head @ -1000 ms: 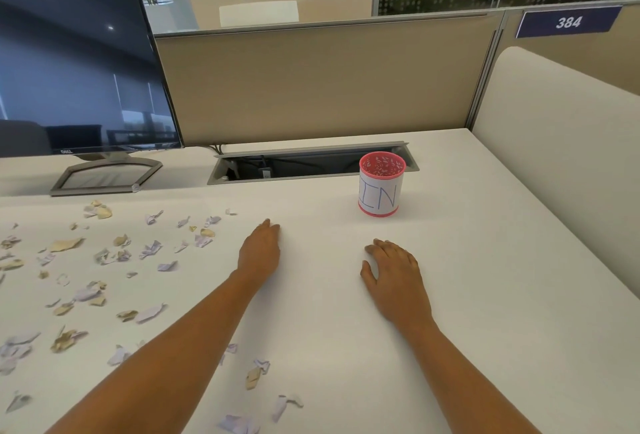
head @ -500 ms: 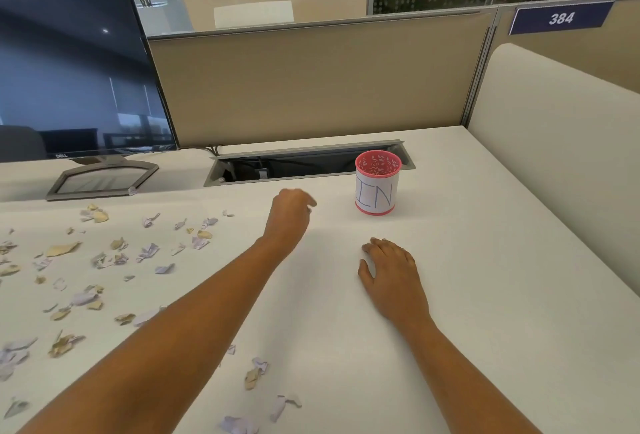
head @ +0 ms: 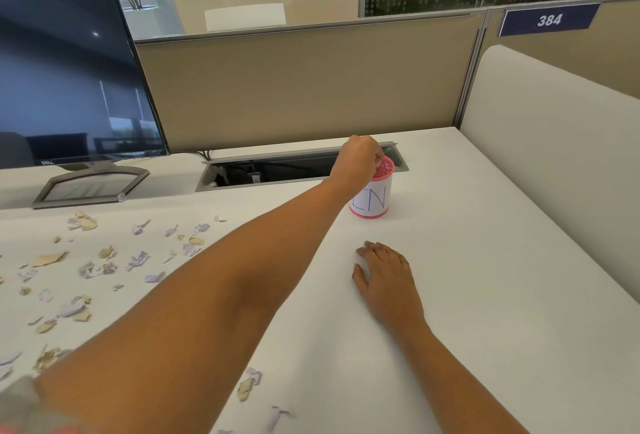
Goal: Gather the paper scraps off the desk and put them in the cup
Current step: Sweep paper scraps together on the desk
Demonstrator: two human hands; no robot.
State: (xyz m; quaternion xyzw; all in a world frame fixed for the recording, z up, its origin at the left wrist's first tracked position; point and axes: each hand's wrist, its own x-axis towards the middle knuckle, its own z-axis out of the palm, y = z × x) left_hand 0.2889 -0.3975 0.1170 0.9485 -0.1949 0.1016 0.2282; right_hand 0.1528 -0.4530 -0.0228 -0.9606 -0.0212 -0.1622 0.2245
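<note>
A pink-rimmed cup [head: 373,198] with a white label stands upright on the white desk [head: 485,277], in front of the cable slot. My left hand [head: 358,160] hovers over the cup's left rim, fingers curled downward in a pinch, with a small pale paper scrap at the fingertips. My right hand [head: 386,277] rests flat on the desk, nearer to me than the cup, holding nothing. Several lilac and tan paper scraps [head: 138,258] lie scattered over the left half of the desk, and a few more scraps [head: 247,387] lie near the front edge.
A dark monitor [head: 69,80] on a grey stand sits at the back left. An open cable slot [head: 270,170] runs along the back behind the cup. A tan partition closes the back, and a cream panel [head: 554,142] walls the right side.
My left hand lifted off the desk, curled its fingers and travelled right and back until it was over the cup. My right hand stayed flat in place.
</note>
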